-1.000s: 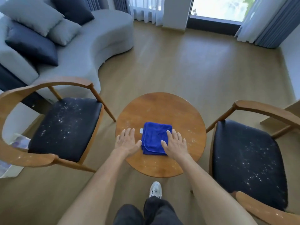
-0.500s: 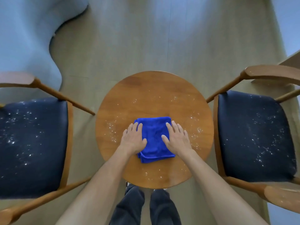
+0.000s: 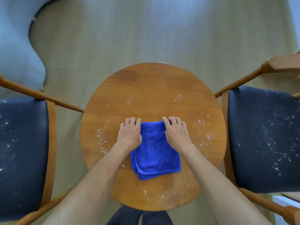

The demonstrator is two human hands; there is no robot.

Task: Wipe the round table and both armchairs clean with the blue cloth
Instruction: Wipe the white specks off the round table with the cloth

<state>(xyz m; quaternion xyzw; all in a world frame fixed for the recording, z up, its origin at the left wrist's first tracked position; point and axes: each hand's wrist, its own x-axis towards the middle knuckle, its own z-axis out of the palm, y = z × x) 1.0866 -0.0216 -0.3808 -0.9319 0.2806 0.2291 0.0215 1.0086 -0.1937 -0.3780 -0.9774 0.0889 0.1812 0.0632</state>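
No writing was legible anywhere. The folded blue cloth point(image 3: 155, 153) lay at the centre of the crumb-speckled round table point(image 3: 162, 88). The left hand point(image 3: 129, 135) and right hand point(image 3: 176, 133) curled their fingers over its far corners, gripping it. Both armchairs, left point(image 3: 22, 153) and right point(image 3: 263, 137), were cut off at the frame edges.

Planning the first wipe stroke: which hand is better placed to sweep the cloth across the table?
Probably right: both hands grip the blue cloth's far edge, but the right hand sits nearer the round table's centre; the left hand is toward the left side.
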